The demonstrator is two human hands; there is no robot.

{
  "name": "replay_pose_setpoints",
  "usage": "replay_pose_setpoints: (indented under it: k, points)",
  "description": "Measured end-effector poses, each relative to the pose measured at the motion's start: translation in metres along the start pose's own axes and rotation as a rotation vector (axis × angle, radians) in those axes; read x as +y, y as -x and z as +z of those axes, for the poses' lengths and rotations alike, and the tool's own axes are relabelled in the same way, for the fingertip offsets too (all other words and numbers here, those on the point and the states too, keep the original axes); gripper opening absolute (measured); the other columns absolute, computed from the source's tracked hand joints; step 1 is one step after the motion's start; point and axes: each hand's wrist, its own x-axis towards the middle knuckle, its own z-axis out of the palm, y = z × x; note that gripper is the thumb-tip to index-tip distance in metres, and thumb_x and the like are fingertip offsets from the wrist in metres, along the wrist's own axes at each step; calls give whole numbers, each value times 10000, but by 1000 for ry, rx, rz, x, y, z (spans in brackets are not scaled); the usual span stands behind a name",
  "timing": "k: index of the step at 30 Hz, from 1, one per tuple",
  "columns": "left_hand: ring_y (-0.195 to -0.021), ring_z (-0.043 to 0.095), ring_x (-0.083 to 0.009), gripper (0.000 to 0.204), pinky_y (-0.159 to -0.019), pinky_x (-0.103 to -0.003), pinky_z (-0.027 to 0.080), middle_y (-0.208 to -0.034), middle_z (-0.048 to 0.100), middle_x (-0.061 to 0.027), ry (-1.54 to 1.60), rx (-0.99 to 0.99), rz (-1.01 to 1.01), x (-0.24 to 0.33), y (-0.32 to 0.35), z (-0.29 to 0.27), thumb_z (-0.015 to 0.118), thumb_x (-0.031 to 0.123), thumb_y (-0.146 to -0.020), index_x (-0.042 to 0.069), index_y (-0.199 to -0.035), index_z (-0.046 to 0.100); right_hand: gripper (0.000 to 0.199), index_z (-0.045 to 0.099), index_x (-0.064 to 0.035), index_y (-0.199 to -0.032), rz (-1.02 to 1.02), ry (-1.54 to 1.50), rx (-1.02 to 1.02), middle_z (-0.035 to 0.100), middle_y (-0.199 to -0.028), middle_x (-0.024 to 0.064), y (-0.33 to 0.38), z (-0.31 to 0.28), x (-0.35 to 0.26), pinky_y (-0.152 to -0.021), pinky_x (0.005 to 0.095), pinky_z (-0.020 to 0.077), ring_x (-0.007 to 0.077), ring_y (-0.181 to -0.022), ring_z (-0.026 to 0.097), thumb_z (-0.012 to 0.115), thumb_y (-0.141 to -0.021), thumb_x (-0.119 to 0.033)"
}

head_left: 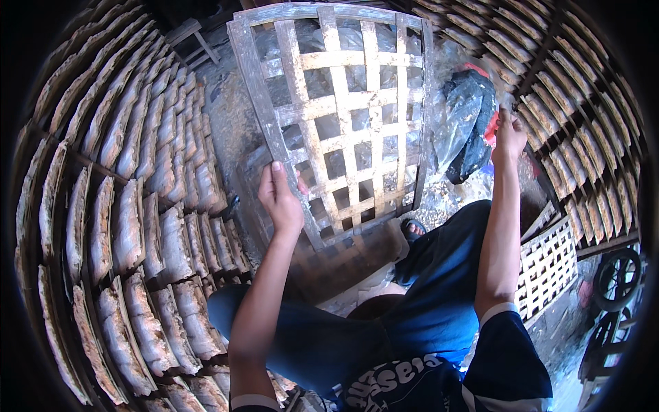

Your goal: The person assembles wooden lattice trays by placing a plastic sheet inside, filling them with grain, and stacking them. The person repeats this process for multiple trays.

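Note:
A woven lattice panel of flat pale slats (341, 103) in a weathered wooden frame stands tilted in front of me. My left hand (280, 199) grips its left side rail, thumb on the near face and fingertips showing through an opening. Away from the panel, to its right, my right hand (510, 139) is raised with its fingers closed. Whatever it may pinch is too small to make out. Behind that hand lies a crumpled dark plastic sheet (467, 113) with red patches beside it. Below the panel is a box-like wooden piece (329, 275), partly hidden by my left forearm and legs.
Rows of curved, rough-edged slabs (127, 220) line the left side, and similar slabs (583, 144) rise on the right. Another lattice panel (549, 268) leans by my right elbow. A wheel (616, 278) stands far right. A wooden stool (184, 33) sits at the back left.

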Motion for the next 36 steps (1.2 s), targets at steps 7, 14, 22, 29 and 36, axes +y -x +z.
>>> replay_pose_setpoints:
  k: [7, 14, 22, 29, 36]
  points:
    - [-548, 511, -164, 315, -489, -310, 429, -781, 579, -104, 54, 151, -174, 39, -32, -33, 540, 352, -1074, 48, -1001, 572, 857, 348, -42, -1545, -120, 278, -620, 458, -1492, 226, 89, 39, -26, -989, 409, 486, 305, -1212, 588, 806, -890, -350]
    - [-571, 473, -176, 335, -520, -326, 417, -777, 556, -90, 145, 260, -250, 74, -34, -54, 501, 415, -1080, 85, -1117, 543, 625, 626, 49, -1156, 35, 239, -929, 693, -1043, 113, 139, 88, -6, -922, 320, 464, 187, -952, 612, 582, -1008, -556]
    - [-1052, 628, -281, 589, -879, -473, 545, -1207, 618, -172, -210, -39, 94, 100, -62, -80, 463, 515, -1059, 50, -1420, 478, 458, 624, -100, -838, 78, -264, -698, 538, -761, -36, 164, 100, -20, -639, 250, 353, 75, -685, 436, 582, -1029, -515]
    - [-1368, 483, -309, 788, -1139, -463, 367, -1537, 469, -170, -312, -60, 397, 277, -152, -12, 265, 644, -1056, 47, -1562, 358, 464, 594, -105, -814, -45, -363, -626, 512, -746, -42, 150, 90, -19, -612, 255, 353, 74, -675, 431, 558, -1045, -505]
    - [-1241, 595, -304, 589, -1095, -442, 441, -1331, 652, -169, -384, -278, 174, 314, -165, 70, 247, 385, -1107, 6, -1347, 628, 459, 563, -112, -762, -83, -383, -544, 490, -701, -58, 155, 86, -19, -579, 245, 322, 59, -635, 402, 581, -1044, -474]
